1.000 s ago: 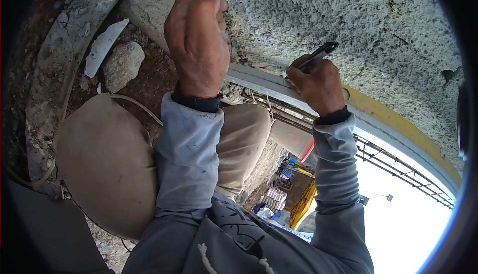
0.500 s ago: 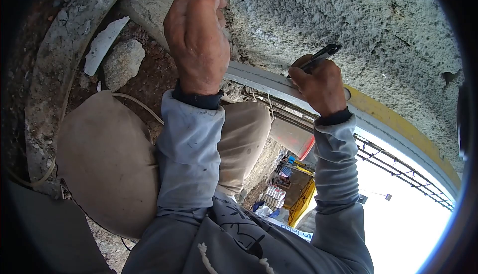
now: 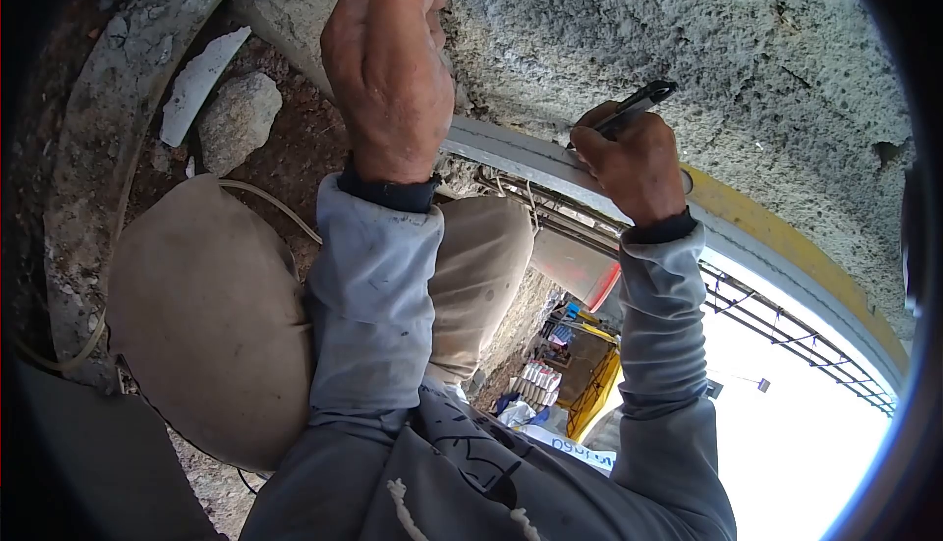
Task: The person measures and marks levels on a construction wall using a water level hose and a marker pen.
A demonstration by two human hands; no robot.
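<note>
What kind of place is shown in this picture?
Most likely a building site: a rough concrete wall, stones on bare earth, and steel bars. The right hand holds a pen at the wall.

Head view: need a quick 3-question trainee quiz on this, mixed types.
1. True or false: the right hand holds a black pen.
2. The left hand is: A clenched; B spread flat; C out of view.
3. Fill in: beside the flat white shard on the dirt lies a pale ____.
Key: 1 true; 2 A; 3 rock.
</note>
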